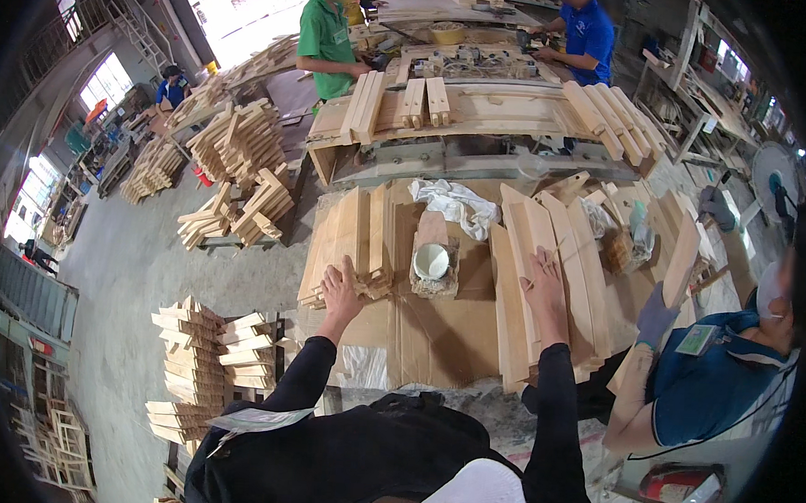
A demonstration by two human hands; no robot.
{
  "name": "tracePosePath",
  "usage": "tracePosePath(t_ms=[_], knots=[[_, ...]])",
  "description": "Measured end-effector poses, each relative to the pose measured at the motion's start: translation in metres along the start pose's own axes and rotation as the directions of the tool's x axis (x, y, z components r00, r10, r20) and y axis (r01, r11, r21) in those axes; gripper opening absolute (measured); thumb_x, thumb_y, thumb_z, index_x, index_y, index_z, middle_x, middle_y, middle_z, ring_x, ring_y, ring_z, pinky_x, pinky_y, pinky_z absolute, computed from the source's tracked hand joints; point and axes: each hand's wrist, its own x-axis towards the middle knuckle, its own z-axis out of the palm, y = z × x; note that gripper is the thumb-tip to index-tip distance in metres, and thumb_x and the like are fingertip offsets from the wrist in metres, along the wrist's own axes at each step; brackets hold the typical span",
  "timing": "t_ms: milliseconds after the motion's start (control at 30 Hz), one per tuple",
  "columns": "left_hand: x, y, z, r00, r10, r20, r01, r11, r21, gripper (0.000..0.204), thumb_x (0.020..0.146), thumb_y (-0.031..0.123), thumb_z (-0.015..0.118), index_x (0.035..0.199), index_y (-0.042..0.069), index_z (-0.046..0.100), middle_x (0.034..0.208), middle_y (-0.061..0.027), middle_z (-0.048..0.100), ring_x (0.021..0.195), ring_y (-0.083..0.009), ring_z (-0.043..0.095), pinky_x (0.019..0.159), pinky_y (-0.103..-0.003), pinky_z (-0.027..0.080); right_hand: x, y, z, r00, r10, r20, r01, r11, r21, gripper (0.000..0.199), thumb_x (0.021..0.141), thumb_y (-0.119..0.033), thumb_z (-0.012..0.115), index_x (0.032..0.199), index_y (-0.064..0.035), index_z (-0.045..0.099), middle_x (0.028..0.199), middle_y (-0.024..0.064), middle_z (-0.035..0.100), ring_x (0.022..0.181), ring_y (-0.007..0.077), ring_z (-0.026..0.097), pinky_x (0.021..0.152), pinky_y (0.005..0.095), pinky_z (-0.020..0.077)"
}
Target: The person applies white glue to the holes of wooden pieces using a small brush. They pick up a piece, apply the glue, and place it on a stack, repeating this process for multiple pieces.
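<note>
My left hand [340,289], fingers spread, rests on the near end of a stack of pale wooden pieces [345,235] at the left of the cardboard-covered table. Farther right, my right hand [544,280] lies with fingers stretched out over a group of long wooden boards [508,306] laid side by side. Neither hand is visibly wrapped round a piece. Between the two stacks stands a white cup [430,262] on a rough wooden block [445,283]. A crumpled white cloth [456,207] lies behind the cup.
Beside me on the right, a person [725,382] holds a wooden board [682,262] in a gloved hand. Clear plastic bags [638,230] lie near the right boards. Beyond is a workbench [490,107] with more pieces and two people. Wood stacks [191,359] stand at the left.
</note>
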Motion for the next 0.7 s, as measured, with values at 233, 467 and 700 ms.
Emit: tracePosePath(t_ms=[233, 467, 700], knots=[[0.0014, -0.0023, 0.0033, 1.0, -0.019, 0.018, 0.019, 1.0, 0.003, 0.119, 0.065, 0.028, 0.082, 0.152, 0.012, 0.004, 0.14, -0.0325, 0.027, 0.134, -0.0479, 0.025, 0.107, -0.058, 0.027, 0.0007, -0.002, -0.0008, 0.999, 0.036, 0.036, -0.037, 0.999, 0.017, 0.061, 0.078, -0.02, 0.071, 0.133, -0.0067, 0.05, 0.151, 0.0104, 0.035, 0.141, 0.0275, 0.028, 0.115, 0.0435, 0.0234], [0.003, -0.007, 0.006, 1.0, 0.009, 0.006, -0.009, 1.0, 0.017, 0.118, 0.064, 0.027, 0.082, 0.152, 0.012, 0.005, 0.139, -0.0304, 0.027, 0.132, -0.0469, 0.028, 0.105, -0.057, 0.029, -0.0012, -0.005, -0.0004, 0.999, -0.004, -0.039, 0.005, 0.999, 0.036, 0.061, 0.076, -0.016, 0.073, 0.132, -0.0059, 0.051, 0.149, 0.0122, 0.037, 0.138, 0.0305, 0.034, 0.114, 0.0438, 0.0271], [0.0019, -0.0013, 0.0037, 1.0, -0.006, 0.006, 0.006, 1.0, 0.017, 0.117, 0.064, 0.022, 0.081, 0.152, 0.013, 0.005, 0.139, -0.0353, 0.028, 0.131, -0.0496, 0.03, 0.105, -0.056, 0.028, -0.0013, 0.0017, 0.0036, 0.999, -0.012, -0.042, 0.012, 1.0, -0.012, 0.061, 0.076, -0.018, 0.073, 0.132, -0.009, 0.051, 0.149, 0.0108, 0.038, 0.136, 0.0289, 0.038, 0.113, 0.0435, 0.0297]])
